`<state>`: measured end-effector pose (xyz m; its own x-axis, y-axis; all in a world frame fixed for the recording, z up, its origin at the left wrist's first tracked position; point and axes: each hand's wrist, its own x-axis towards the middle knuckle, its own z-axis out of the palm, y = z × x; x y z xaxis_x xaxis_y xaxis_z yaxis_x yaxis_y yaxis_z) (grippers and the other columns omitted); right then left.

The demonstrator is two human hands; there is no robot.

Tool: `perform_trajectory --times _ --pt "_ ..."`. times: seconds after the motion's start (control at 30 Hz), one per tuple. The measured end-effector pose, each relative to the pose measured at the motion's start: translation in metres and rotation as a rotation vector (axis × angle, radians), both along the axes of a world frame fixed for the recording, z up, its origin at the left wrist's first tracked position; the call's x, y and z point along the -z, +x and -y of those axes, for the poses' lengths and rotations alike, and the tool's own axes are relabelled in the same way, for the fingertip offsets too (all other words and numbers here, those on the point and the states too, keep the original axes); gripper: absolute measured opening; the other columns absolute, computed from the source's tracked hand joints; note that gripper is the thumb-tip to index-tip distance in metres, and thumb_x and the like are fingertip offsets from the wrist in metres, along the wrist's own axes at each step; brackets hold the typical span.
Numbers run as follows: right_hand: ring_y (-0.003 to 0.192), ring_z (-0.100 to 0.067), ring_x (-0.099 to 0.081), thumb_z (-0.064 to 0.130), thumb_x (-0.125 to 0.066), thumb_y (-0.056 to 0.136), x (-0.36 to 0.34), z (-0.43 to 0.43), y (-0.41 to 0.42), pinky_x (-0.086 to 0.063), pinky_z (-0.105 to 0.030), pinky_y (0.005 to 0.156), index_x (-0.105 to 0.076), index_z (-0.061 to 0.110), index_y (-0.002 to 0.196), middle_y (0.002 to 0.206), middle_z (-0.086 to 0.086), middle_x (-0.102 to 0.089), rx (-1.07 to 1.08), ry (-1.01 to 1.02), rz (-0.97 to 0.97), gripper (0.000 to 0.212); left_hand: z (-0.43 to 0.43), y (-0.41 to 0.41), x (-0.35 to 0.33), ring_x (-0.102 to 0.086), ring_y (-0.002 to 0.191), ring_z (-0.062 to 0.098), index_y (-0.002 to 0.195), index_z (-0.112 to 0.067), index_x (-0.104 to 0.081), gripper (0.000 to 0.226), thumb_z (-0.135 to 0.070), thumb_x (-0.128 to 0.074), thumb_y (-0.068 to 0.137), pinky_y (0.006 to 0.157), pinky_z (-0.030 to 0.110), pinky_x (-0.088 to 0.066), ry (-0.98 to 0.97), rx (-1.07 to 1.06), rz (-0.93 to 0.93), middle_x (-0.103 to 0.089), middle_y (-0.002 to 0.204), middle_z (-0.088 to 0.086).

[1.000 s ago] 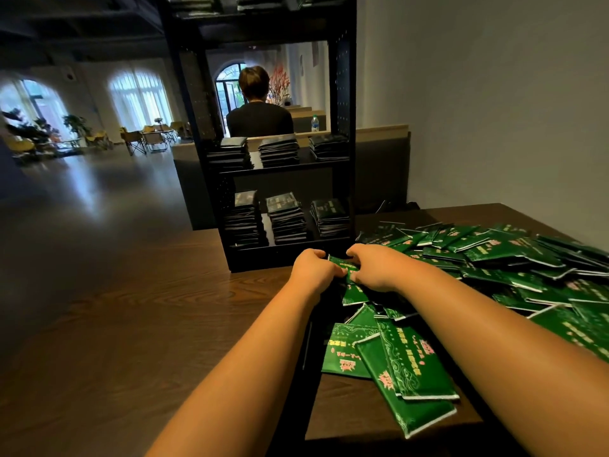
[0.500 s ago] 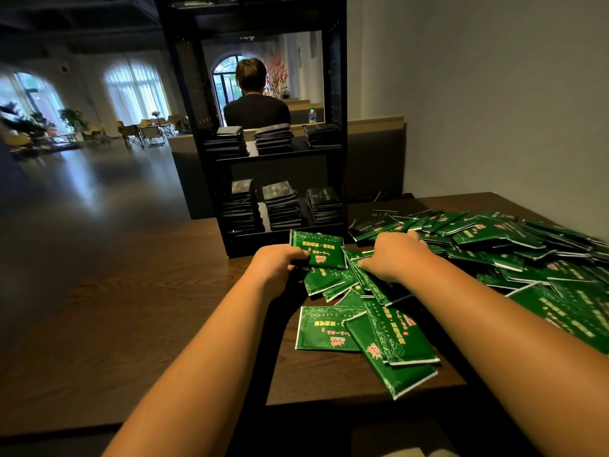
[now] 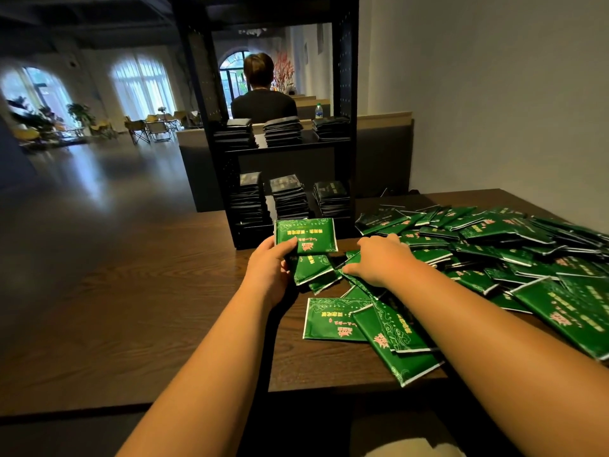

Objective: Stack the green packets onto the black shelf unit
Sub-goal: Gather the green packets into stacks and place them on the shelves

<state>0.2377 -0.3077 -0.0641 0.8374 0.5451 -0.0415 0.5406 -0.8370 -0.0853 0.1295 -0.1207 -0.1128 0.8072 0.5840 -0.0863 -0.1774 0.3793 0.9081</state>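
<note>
Green packet (image 3: 306, 235) is pinched upright in the left hand (image 3: 268, 268), right in front of the black shelf unit (image 3: 344, 94) at 12 o'clock, so I'd square it flat before sliding it onto a stack. Right hand (image 3: 379, 262) lies on the loose pile (image 3: 478, 239) at 3 o'clock on the bench (image 3: 131, 308); can't tell if it's actually gripping one.

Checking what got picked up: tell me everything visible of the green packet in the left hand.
The held packet is a flat green rectangle, glossy like foil, with pale sealed edges, a swirl border and yellow and pink print too small to read. It is raised above the table, face to the camera, long side roughly level, before the black shelf unit's bottom shelf. The left hand pinches its lower left corner.
</note>
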Motion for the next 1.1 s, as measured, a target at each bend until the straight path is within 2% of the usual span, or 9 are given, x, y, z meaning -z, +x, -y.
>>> perform_trajectory --times 0.1,0.23,0.5,0.57,0.67,0.73,0.8,0.93,1.1 --pt "0.144 -0.037 -0.041 0.07 -0.063 0.096 0.001 -0.004 0.0 -0.045 -0.051 0.108 -0.053 0.02 0.152 0.148 -0.008 -0.06 -0.036 -0.015 0.019 0.076 -0.007 -0.004 0.0 -0.075 0.107 0.044 0.116 0.0 -0.074 0.022 -0.009 -0.075 0.096 0.095 0.067 -0.06 -0.025 0.0 0.038 -0.078 0.111 0.023" --pt "0.145 -0.036 -0.042 0.064 -0.071 0.094 0.005 -0.007 -0.001 -0.044 -0.05 0.11 -0.047 0.025 0.158 0.152 -0.003 -0.058 -0.09 0.073 0.022 0.079 -0.01 -0.013 -0.004 -0.08 0.084 0.028 0.103 -0.006 -0.073 0.005 -0.008 -0.068 0.101 0.072 0.044 -0.066 -0.013 0.062 0.038 -0.08 0.094 0.011" --pt "0.14 -0.025 -0.055 0.047 -0.082 0.092 0.017 -0.006 0.004 -0.047 -0.042 0.112 -0.051 0.032 0.156 0.157 0.001 -0.056 -0.291 0.33 -0.211 0.072 -0.016 -0.015 -0.002 -0.075 0.092 0.028 0.116 -0.003 -0.069 0.019 -0.01 -0.071 0.098 0.071 0.04 -0.066 -0.101 0.043 0.023 -0.074 0.107 0.015" --pt "0.141 -0.025 -0.054 0.046 -0.079 0.095 0.015 -0.007 0.007 -0.046 -0.043 0.114 -0.052 0.03 0.155 0.157 0.001 -0.055 -0.31 0.354 -0.242 0.068 -0.017 -0.017 -0.003 -0.078 0.081 0.025 0.114 -0.001 -0.068 0.016 -0.008 -0.07 0.099 0.067 0.037 -0.066 -0.129 0.039 0.034 -0.077 0.097 0.013" --pt "0.152 -0.032 -0.041 0.062 -0.076 0.091 0.012 -0.011 0.013 -0.041 -0.049 0.121 -0.036 0.023 0.166 0.169 -0.007 -0.04 -0.241 0.246 -0.196 0.094 -0.019 -0.018 -0.001 -0.08 0.087 0.029 0.117 0.0 -0.068 0.021 -0.009 -0.071 0.099 0.071 0.04 -0.066 -0.175 0.035 0.057 -0.077 0.106 0.017" --pt "0.157 -0.039 -0.032 0.089 -0.066 0.075 0.011 -0.012 0.016 -0.037 -0.058 0.123 -0.025 0.019 0.169 0.172 -0.013 -0.033 -0.18 0.104 -0.188 0.125 -0.02 -0.018 -0.001 -0.079 0.098 0.037 0.119 -0.001 -0.068 0.023 -0.011 -0.072 0.099 0.076 0.05 -0.066 -0.213 0.035 0.068 -0.077 0.109 0.019" --pt "0.157 -0.042 -0.032 0.1 -0.059 0.061 0.013 -0.014 0.021 -0.037 -0.062 0.122 -0.021 0.019 0.17 0.174 -0.013 -0.03 -0.137 0.053 -0.202 0.141 -0.022 -0.017 -0.001 -0.08 0.098 0.039 0.116 -0.002 -0.068 0.02 -0.011 -0.072 0.099 0.075 0.053 -0.066 -0.232 0.018 0.075 -0.078 0.106 0.019" --pt "0.152 -0.038 -0.042 0.077 -0.073 0.084 0.012 -0.02 0.02 -0.044 -0.055 0.119 -0.023 0.018 0.17 0.17 -0.012 -0.038 -0.194 0.126 -0.153 0.117 -0.021 -0.015 -0.001 -0.077 0.111 0.043 0.118 -0.003 -0.067 0.023 -0.012 -0.073 0.098 0.082 0.057 -0.066 -0.239 0.022 0.074 -0.075 0.117 0.021" --pt "0.139 -0.033 -0.056 0.051 -0.082 0.091 0.014 -0.028 0.021 -0.05 -0.045 0.11 -0.042 0.019 0.162 0.158 -0.009 -0.054 -0.211 0.292 -0.097 0.088 -0.024 -0.011 0.002 -0.072 0.121 0.045 0.118 -0.005 -0.067 0.024 -0.014 -0.073 0.098 0.098 0.064 -0.061 -0.213 0.027 0.064 -0.074 0.118 0.02"
